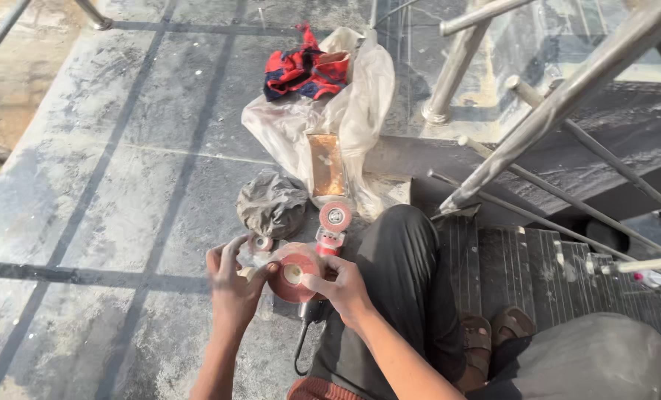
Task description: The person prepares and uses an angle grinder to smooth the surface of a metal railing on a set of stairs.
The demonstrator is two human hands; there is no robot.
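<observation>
I sit on a stone floor by a stair, and both hands hold a round pink-red abrasive disc between them. My left hand grips its left edge with the fingers curled; the disc's right edge is pinched by my right hand. Just beyond the disc lies a red angle grinder with another red disc on its head, its black cable trailing toward me. A small disc or part lies by my left fingers.
A crumpled grey cloth lies beyond the grinder. Farther off is a translucent plastic bag with an orange-brown box inside and a red and blue cloth. A steel stair railing rises at right above ribbed steps.
</observation>
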